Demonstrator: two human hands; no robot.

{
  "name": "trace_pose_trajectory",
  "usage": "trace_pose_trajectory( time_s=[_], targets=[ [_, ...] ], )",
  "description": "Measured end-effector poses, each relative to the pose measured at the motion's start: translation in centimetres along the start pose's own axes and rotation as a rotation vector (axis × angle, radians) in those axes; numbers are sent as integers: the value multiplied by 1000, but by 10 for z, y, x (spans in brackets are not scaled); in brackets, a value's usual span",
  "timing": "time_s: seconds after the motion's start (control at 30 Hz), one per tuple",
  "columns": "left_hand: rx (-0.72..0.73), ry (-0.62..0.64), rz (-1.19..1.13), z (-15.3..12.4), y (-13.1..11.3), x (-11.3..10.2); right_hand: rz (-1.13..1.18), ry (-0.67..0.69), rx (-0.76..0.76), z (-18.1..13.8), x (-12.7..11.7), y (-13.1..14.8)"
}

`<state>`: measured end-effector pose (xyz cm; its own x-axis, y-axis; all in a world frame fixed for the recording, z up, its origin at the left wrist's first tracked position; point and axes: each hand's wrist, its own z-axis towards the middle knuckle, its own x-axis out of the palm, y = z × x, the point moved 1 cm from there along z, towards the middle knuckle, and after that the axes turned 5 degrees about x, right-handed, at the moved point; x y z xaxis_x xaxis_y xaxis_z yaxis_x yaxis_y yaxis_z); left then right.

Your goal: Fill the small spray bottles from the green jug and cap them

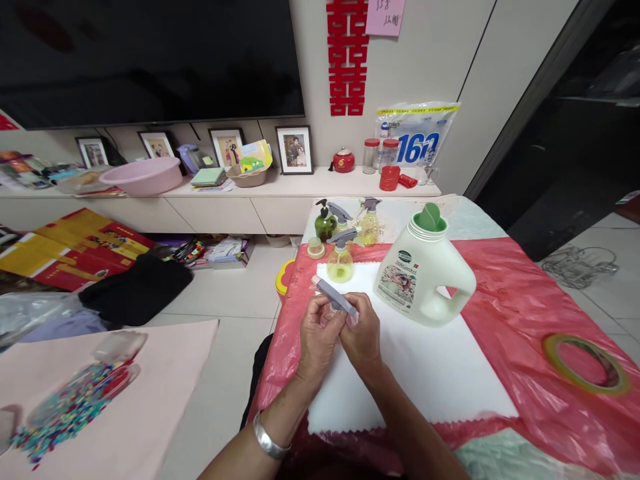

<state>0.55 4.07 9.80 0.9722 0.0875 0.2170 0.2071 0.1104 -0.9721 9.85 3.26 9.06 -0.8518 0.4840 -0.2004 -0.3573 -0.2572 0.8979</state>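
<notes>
Both hands meet over the white sheet (pixel 420 380), fingers closed around a grey trigger spray head (pixel 334 295). My left hand (pixel 319 337) grips its underside near the collar, and my right hand (pixel 363 333) holds its rear end. Whether a bottle is attached below is hidden by my fingers. Just beyond stands a clear spray bottle (pixel 340 265) with yellowish liquid and a grey head. Behind it are another spray bottle (pixel 370 227) and a green pump bottle (pixel 325 225), with a further grey sprayer between them. A large pale detergent jug (pixel 425 267) with a green cap stands right of my hands.
A roll of tape (pixel 586 363) lies on the red plastic cover (pixel 500 287) at right. A small round tub (pixel 316 248) sits by the table's left edge. On a pink-topped table (pixel 175 373) at left lie spilled coloured beads (pixel 75 407). A long cabinet (pixel 215 207) runs along the wall.
</notes>
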Motion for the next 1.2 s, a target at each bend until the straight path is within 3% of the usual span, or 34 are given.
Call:
trace_pose_trajectory(
  time_s=[0.3, 0.57, 0.7, 0.93, 1.2],
  targets=[
    [166, 104, 152, 3, 5, -18, 44, 162, -23, -4, -16, 2],
    [229, 85, 152, -1, 9, -14, 89, 442, 166, 3, -30, 3],
    [286, 69, 153, -3, 11, -11, 64, 421, 183, 6, -28, 3],
    [311, 73, 149, -4, 13, -12, 108, 291, 30, 3, -26, -3],
    [193, 68, -24, -6, 14, -14, 101, 203, -22, -3, -20, 2]
  ],
)
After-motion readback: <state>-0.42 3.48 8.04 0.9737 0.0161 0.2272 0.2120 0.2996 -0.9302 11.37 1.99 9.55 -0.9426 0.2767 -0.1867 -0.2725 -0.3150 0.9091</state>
